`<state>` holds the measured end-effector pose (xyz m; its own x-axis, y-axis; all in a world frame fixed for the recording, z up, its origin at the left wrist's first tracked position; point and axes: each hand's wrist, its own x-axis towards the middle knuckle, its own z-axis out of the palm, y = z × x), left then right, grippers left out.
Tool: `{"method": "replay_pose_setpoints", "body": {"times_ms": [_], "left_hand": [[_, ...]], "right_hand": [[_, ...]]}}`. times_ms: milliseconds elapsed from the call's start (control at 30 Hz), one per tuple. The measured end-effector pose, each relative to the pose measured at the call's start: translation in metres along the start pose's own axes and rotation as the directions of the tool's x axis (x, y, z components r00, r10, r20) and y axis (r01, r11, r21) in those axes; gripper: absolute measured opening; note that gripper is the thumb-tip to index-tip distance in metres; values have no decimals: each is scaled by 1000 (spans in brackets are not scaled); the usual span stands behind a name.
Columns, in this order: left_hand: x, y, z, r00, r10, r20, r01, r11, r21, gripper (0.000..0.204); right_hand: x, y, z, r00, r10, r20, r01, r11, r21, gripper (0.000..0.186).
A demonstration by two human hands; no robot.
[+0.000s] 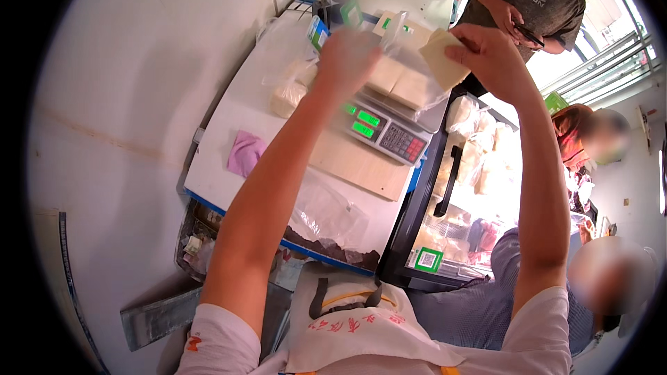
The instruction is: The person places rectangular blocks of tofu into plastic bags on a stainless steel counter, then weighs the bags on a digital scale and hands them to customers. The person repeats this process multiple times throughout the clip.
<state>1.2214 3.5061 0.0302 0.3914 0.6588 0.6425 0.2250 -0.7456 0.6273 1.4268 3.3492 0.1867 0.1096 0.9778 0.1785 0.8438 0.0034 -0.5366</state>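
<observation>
Left hand (pixel 347 59) blurry — right hand (pixel 492 61) pinched

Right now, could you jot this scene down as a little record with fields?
Right hand: holding a pale square slab
Left hand: motion-blurred; grip unclear
Scale: green displays lit, pale blocks just beyond
Cloth: pinkish, on the white table
Display case: right of the table, bagged goods inside

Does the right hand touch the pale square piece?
Touching. The head view shows the right hand holding the pale square piece, with its thumb lying over the piece's surface.
</observation>
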Motion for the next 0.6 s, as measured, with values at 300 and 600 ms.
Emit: {"method": "replay_pose_setpoints", "body": {"times_ms": [300, 600], "left_hand": [[92, -8, 70, 962, -45, 270, -36, 957, 289, 30], [91, -4, 36, 623, -538, 568, 778, 354, -518, 13]], "right_hand": [[67, 72, 22, 988, -110, 104, 132, 962, -238, 27], [87, 78, 54, 974, -100, 201, 147, 961, -235, 26]]}}
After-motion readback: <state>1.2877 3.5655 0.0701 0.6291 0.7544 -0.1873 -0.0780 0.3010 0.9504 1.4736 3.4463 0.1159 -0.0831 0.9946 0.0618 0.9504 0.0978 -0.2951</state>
